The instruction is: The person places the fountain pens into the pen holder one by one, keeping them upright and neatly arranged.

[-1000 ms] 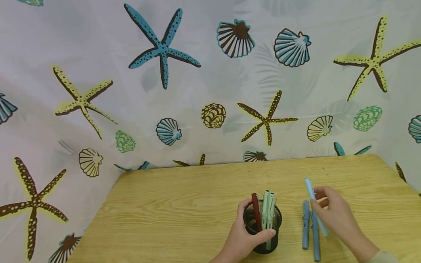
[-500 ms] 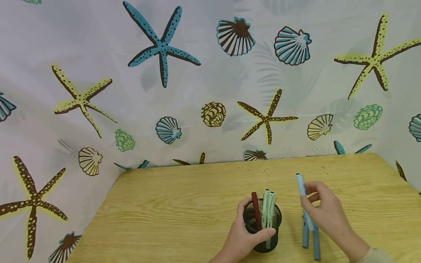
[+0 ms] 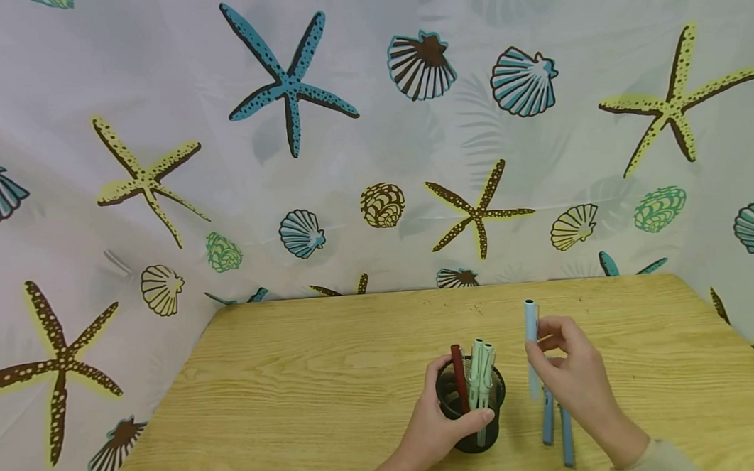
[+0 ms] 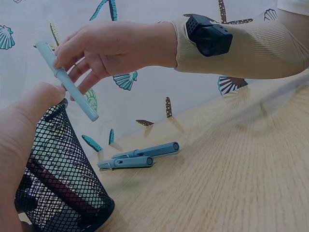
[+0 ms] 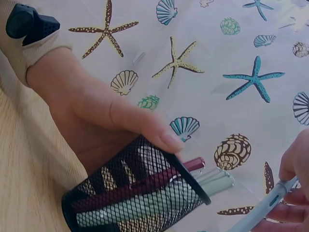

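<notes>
Gripping the black mesh pen cup (image 3: 471,401) with fingers and thumb curled round its wall, the left hand (image 3: 433,432) keeps it tilted on the wooden surface (image 3: 308,381). Inside it lean a dark red pen (image 3: 459,377) and two pale green pens (image 3: 481,372). The right hand (image 3: 573,382) pinches a light blue pen (image 3: 532,345) near-upright in the air, just right of the cup's rim. Two darker blue pens (image 3: 556,425) lie side by side on the surface beneath that hand. My worry: the cup's mouth is narrow and already crowded, so the pen could catch the rim or the standing pens and slip out, or nudge the tilted cup over.
</notes>
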### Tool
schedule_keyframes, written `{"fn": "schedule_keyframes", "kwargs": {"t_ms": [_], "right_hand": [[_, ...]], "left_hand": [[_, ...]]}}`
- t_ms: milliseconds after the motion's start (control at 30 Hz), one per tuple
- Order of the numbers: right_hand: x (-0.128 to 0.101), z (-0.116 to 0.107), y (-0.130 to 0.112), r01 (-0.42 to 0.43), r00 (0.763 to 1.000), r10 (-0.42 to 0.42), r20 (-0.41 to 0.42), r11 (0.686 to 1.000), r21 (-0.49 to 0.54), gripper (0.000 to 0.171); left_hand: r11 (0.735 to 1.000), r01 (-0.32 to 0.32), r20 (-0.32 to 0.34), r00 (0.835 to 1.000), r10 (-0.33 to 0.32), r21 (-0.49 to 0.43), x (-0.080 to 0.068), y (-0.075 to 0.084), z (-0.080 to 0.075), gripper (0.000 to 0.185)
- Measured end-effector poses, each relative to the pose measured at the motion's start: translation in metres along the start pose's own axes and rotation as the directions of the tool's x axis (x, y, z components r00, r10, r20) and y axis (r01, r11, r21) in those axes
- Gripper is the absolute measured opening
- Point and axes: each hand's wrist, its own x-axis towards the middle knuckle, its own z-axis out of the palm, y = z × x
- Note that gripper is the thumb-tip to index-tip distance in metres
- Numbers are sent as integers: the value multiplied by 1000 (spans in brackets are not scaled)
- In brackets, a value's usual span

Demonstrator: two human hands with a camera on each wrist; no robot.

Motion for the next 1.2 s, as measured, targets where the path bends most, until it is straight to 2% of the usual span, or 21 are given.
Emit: {"fn": "schedule_keyframes", "kwargs": {"t_ms": [467, 700, 833, 1200], "right_hand": [[1, 18, -19, 72, 996, -63, -59, 984, 163, 30], [6, 21, -25, 110, 991, -93, -97, 976, 187, 29], [7, 25, -25, 127, 990, -110, -86, 965, 230, 29], [-8, 36, -18, 67, 997, -59, -43, 967, 244, 30]], "left_hand": [[1000, 17, -1, 1000, -17, 6, 0, -1, -1, 78], [1000, 23, -3, 1000, -23, 12, 1, -2, -1, 79], [1000, 17, -8, 1000, -17, 21, 2, -2, 0, 80], [1000, 6, 4, 1000, -6, -3, 3, -5, 0, 78]]}}
